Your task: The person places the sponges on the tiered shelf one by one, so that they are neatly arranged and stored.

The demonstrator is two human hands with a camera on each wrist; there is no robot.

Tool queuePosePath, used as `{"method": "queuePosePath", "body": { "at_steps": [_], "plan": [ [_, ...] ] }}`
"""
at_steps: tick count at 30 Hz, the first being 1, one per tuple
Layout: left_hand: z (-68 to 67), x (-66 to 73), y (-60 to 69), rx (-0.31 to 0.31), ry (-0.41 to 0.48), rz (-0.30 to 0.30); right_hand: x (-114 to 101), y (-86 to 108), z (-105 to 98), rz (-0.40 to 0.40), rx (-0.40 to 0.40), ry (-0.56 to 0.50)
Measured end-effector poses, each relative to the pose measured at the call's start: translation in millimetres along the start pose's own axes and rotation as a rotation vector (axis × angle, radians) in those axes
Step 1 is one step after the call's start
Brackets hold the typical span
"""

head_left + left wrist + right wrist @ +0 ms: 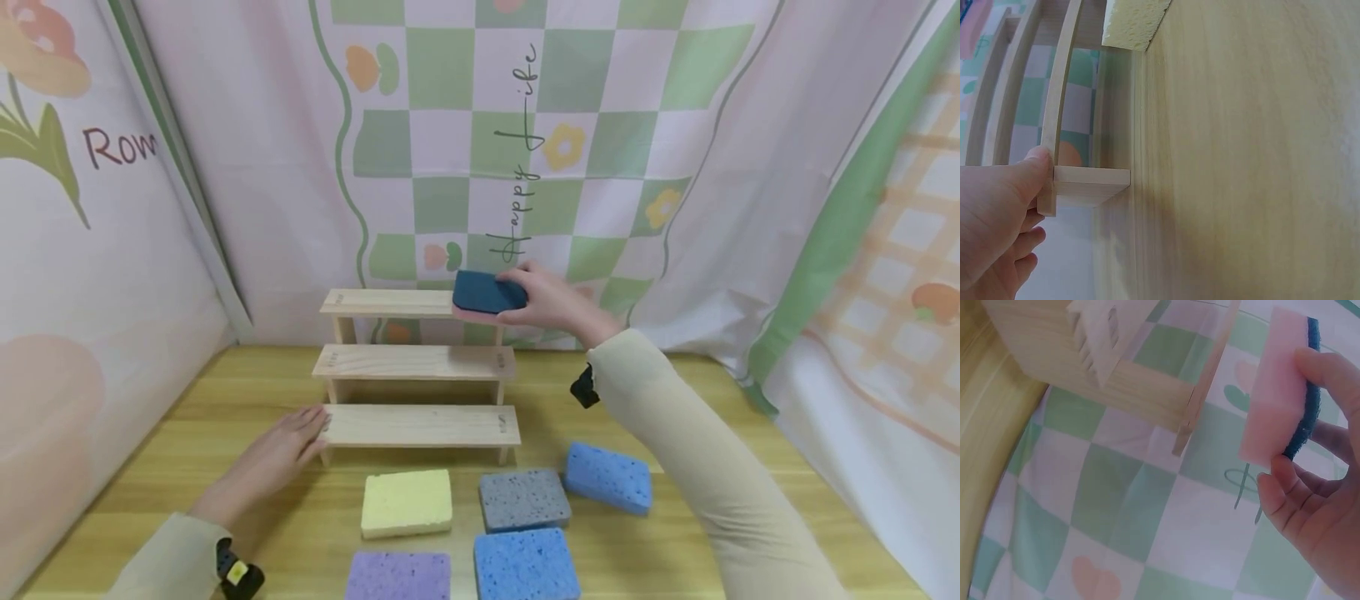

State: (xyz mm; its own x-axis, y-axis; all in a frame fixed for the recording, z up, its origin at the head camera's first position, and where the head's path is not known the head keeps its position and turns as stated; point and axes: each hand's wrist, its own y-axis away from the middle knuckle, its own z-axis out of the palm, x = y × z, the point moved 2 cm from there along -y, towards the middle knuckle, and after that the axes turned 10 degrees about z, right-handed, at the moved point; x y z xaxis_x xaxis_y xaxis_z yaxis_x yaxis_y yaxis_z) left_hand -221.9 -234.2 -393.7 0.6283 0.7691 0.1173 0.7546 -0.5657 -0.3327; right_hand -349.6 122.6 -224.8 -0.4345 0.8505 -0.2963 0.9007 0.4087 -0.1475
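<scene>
At the far left hangs a white cloth printed with a flower and dark letters. In front of it a pale sleeve reaches in, a small black device at its cuff. The person's left hand grasps the left end of a wooden rack's bottom shelf, thumb on top and fingers bent around the end. The rack stands upright on the wood-grained surface, its three shelves rising toward a checked curtain that reads "Happy Life".

Before the rack lie a purple sponge, cut off by the lower edge of the head view, and just behind it a yellow sponge. Next comes the pink sponge with a dark blue scouring side up: it is held over the right end of the top shelf, and the right wrist view shows a gap between them. Below, a grey sponge lies just behind a speckled blue sponge.

The right hand grasps the pink sponge between thumb and fingers. Under that forearm, a second blue sponge lies at a slant beside the grey one.
</scene>
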Motion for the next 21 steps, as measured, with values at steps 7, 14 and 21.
{"method": "queuePosePath", "body": {
  "at_steps": [7,14,21],
  "plan": [
    [-0.4,-0.3,0.4,0.007,-0.003,-0.005,-17,-18.3,7,0.012,0.017,0.019],
    [1.7,-2.6,0.5,-0.003,0.001,-0.008,-33,-33.8,20,0.028,-0.006,-0.008],
    [4.4,-4.6,0.0,-0.008,-0.008,-0.009,-49,-45.6,32,0.013,-0.002,-0.007]
  ]
}}
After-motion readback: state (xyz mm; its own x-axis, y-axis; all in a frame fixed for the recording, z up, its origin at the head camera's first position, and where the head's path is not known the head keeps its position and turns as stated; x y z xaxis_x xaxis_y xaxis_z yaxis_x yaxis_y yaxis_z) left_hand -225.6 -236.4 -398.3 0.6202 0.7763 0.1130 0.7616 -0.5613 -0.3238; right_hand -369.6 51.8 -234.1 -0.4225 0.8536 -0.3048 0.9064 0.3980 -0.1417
